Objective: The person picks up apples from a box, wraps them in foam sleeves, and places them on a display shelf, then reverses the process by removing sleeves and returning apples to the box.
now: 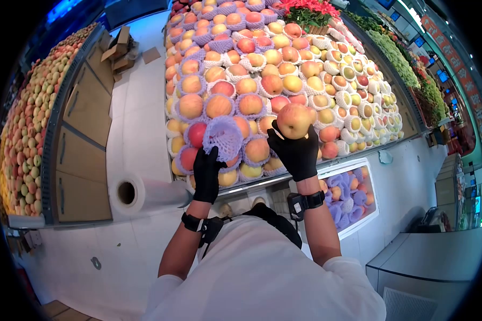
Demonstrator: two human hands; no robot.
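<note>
Right hand (297, 152), in a black glove, grips a bare apple (295, 121) from below, fingers curled around it, held just above the near edge of the sloping fruit display (262, 69). Left hand (206, 174) pinches an empty purple foam net (223, 137) (its mouth open) to the left of the apple. Risk as I judge it: a loose grip could drop the fruit onto the stacked ones and bruise them

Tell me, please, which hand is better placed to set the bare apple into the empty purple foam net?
The right hand: it already grips the apple, while the left hand holds the purple foam net open beside it.
</note>
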